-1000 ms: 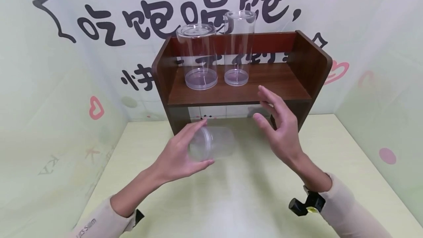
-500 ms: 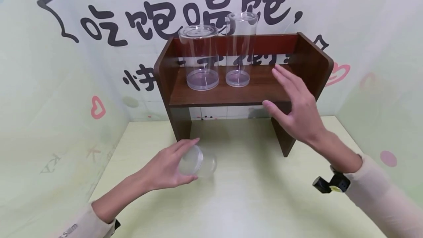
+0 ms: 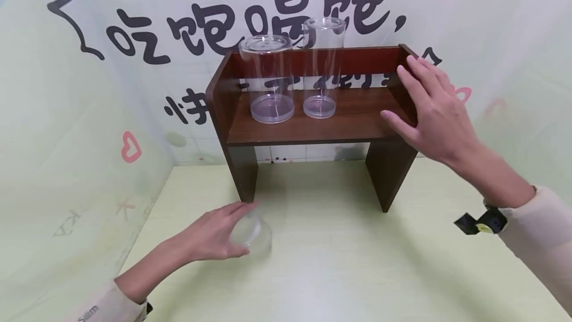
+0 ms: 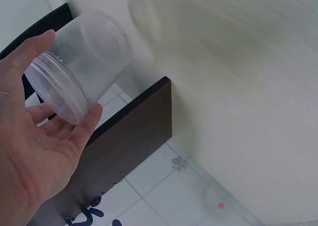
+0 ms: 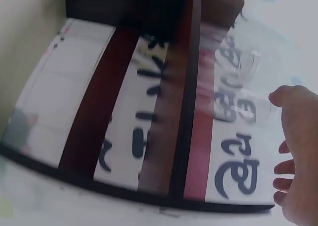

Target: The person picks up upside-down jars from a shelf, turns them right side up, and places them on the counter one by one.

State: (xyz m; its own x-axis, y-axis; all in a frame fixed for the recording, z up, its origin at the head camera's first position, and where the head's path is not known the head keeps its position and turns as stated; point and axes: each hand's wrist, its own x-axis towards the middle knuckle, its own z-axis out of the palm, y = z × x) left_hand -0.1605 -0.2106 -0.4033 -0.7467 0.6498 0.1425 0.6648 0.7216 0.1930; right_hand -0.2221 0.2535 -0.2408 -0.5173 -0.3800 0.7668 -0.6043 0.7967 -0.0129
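Observation:
My left hand (image 3: 214, 235) (image 4: 39, 151) grips a short clear plastic jar (image 3: 251, 235) (image 4: 79, 74) by its lidded end, low over the pale green table (image 3: 339, 262) near the shelf's left leg. My right hand (image 3: 431, 108) (image 5: 298, 161) is raised with fingers spread and straight, at the right side panel of the dark wooden shelf (image 3: 321, 123) (image 5: 184, 87); it holds nothing. Two tall clear jars stand on the shelf: a wide jar (image 3: 268, 78) at left and a narrower jar (image 3: 322, 66) beside it.
A printed wall with black characters and pink hearts (image 3: 129, 145) surrounds the table on three sides. The right half of the shelf board (image 3: 362, 113) is bare. A black wrist camera mount (image 3: 480, 222) sits on my right sleeve.
My left hand lowered the small jar down and leftward toward the table. My right hand rose and moved right, from in front of the shelf to its right side panel.

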